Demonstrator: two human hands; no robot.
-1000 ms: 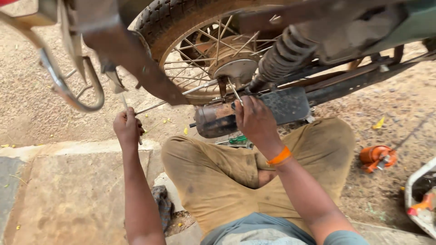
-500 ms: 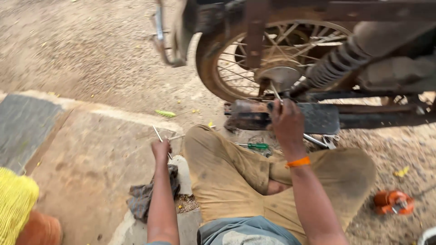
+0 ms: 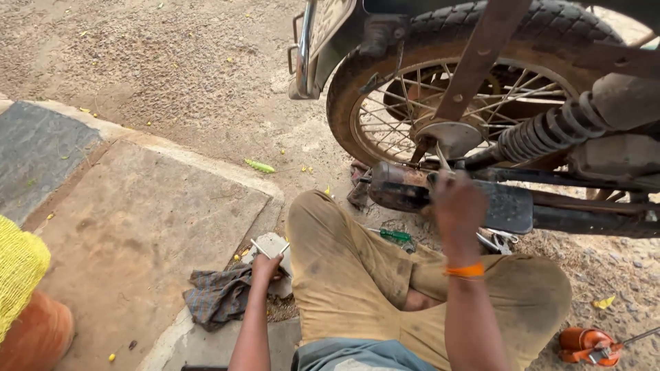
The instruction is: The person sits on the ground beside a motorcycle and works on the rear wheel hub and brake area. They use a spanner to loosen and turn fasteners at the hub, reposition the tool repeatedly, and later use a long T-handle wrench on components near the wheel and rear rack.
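I sit cross-legged on the ground in dirty tan trousers (image 3: 357, 275) beside the rear wheel (image 3: 440, 89) of a motorcycle. My right hand (image 3: 457, 206), with an orange band at the wrist, reaches up to the rusty exhaust muffler (image 3: 399, 187) and the axle area under the wheel hub (image 3: 450, 134); its fingers are turned away, so what they grip is hidden. My left hand (image 3: 265, 264) is low by my left knee, closed around a thin metal tool (image 3: 260, 246), just above a pale stone (image 3: 275, 244) and a dirty rag (image 3: 220, 295).
A green-handled screwdriver (image 3: 395, 235) lies on the dirt by my knee. A coil shock absorber (image 3: 543, 134) and a black footrest plate (image 3: 509, 206) flank the wheel. A concrete slab (image 3: 137, 227) lies left, a yellow mesh sack (image 3: 17, 275) at the left edge, an orange tool (image 3: 584, 343) bottom right.
My view has swung left and down. My left hand dropped from near the wheel to the stone and rag by my knee, still gripping the thin tool. My right hand stayed at the muffler.
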